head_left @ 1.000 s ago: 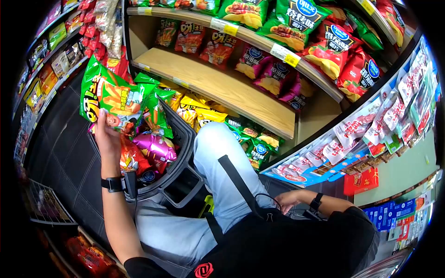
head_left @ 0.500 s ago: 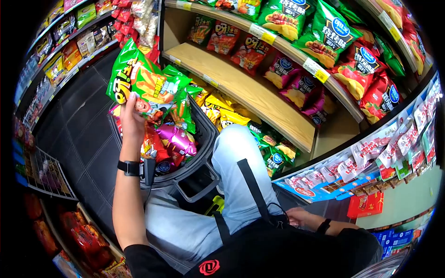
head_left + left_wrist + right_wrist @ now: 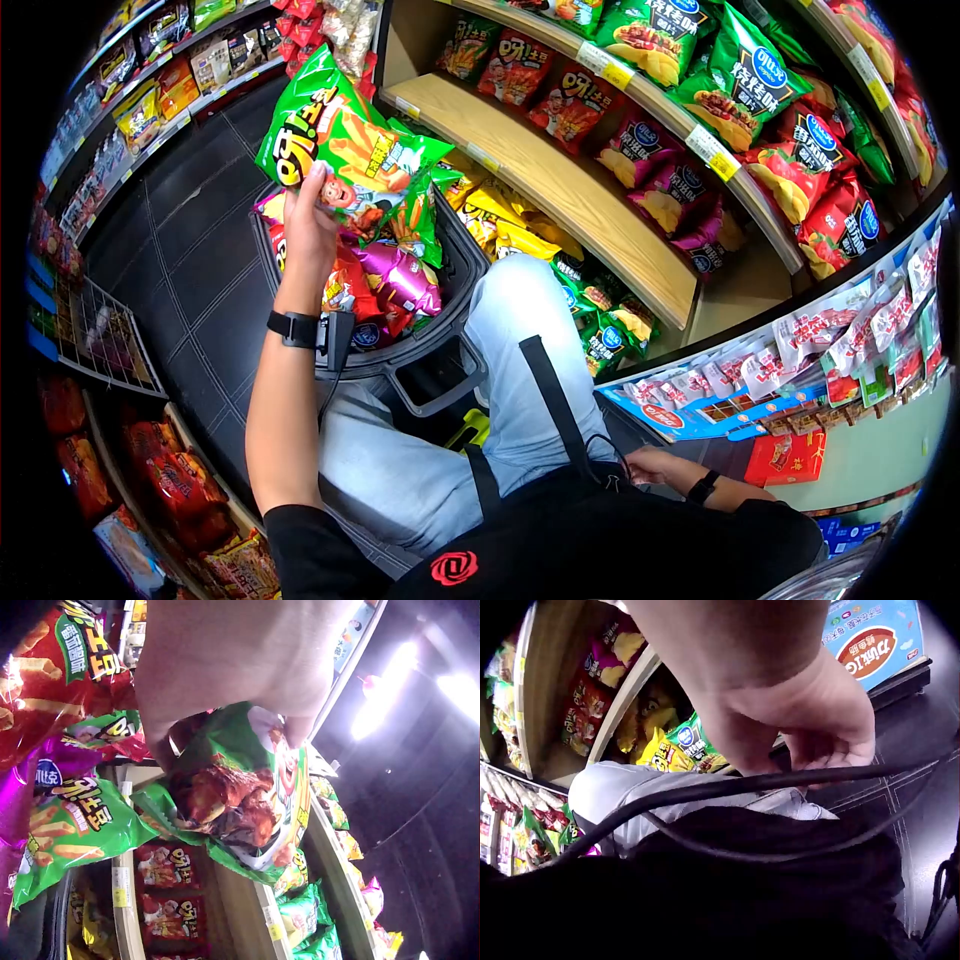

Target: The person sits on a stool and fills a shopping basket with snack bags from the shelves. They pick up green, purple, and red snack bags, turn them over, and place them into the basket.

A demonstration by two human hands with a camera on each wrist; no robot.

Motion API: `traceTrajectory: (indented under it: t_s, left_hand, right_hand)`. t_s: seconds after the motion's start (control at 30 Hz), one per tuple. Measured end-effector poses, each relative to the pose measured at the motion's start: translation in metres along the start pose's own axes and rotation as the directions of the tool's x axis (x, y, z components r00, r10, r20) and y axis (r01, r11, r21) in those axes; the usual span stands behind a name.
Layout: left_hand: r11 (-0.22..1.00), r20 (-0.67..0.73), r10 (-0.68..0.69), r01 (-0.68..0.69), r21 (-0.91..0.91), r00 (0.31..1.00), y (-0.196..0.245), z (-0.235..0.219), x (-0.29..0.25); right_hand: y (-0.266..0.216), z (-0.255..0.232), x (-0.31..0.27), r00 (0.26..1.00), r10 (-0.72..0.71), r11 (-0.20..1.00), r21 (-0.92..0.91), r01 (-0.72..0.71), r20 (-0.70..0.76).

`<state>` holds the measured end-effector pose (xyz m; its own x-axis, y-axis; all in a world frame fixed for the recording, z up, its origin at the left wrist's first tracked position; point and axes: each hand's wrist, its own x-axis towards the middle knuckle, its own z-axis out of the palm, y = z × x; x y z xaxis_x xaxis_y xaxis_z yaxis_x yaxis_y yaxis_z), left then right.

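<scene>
Potato-stick bag (image 3: 360,150), green, sits above the loaded black crate (image 3: 454,318), its edge gripped by the left hand (image 3: 308,235); the right hand (image 3: 806,716) hangs loosely curled, apparently empty. Light, steady pressure should best spare brittle contents.

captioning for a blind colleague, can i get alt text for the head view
A person's left hand holds up a green snack bag, partly hiding a dark basket of red and purple bags. Shelves of bagged snacks stand beyond; the right hand is beside the black shirt.
</scene>
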<state>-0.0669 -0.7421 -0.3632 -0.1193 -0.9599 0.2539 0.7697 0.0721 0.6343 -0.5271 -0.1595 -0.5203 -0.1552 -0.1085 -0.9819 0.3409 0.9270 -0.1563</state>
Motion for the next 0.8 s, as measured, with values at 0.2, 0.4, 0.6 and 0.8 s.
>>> traceTrajectory:
  t_s: [0.2, 0.4, 0.6, 0.8]
  left_hand:
    - [1.0, -0.005, -0.024, 0.024, -0.002, 1.0, 0.001, -0.001, 0.0]
    - [1.0, 0.02, -0.022, 0.022, 0.01, 1.0, 0.001, 0.0, 0.001]
    - [1.0, 0.019, 0.011, -0.011, 0.025, 1.0, 0.003, 0.005, -0.003]
    - [0.999, 0.028, 0.002, -0.004, 0.04, 1.0, 0.004, 0.006, -0.004]
  right_hand:
    - [0.009, -0.008, 0.035, 0.998, -0.065, 0.934, 0.353, 0.058, 0.01]
    - [-0.003, 0.041, -0.037, 0.948, -0.308, 0.822, 0.48, 0.307, -0.078]
    - [0.024, 0.027, -0.009, 0.901, -0.425, 0.884, 0.174, 0.434, -0.085]
    - [0.018, 0.037, -0.013, 0.909, -0.417, 0.884, 0.228, 0.408, -0.01]
